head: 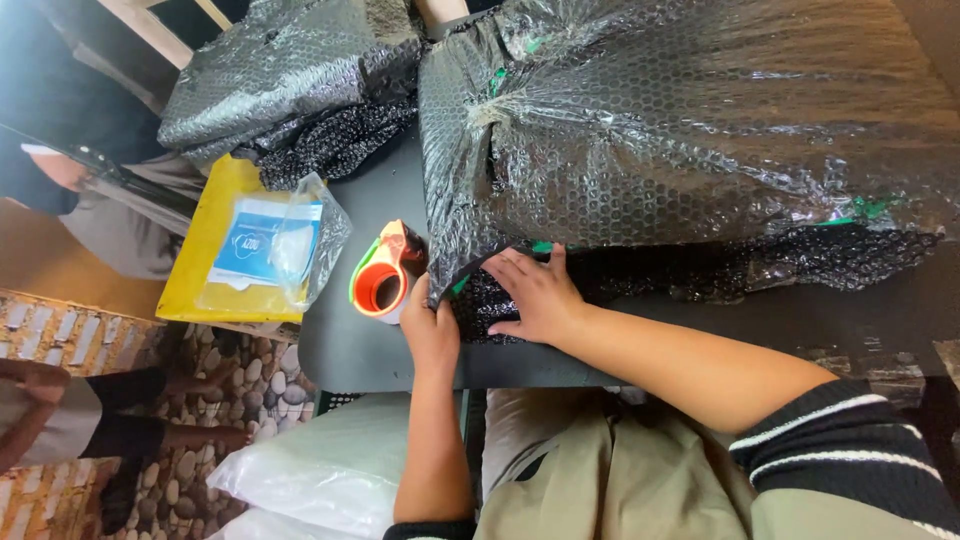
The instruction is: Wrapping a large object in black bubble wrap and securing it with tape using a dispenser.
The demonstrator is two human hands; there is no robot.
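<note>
Both our hands work the black bubble-wrap parcel (pixel 680 130): left hand (pixel 430 325) pinches its flap edge w/ tape dispenser (pixel 385 275) beside it; right hand (pixel 540 295) lies flat, fingers (pixel 520 262) spread.

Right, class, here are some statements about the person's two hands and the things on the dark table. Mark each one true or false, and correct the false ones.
1. The right hand lies flat on black bubble wrap. True.
2. The left hand holds a pair of scissors. False: it is at the tape dispenser, which has an orange core; no scissors show.
3. A large parcel wrapped in black bubble wrap sits on the table. True.
4. The yellow envelope lies to the right of the large parcel. False: it lies at the table's left edge, under a clear plastic bag.
5. Both hands are in gloves. False: both are bare.
</note>
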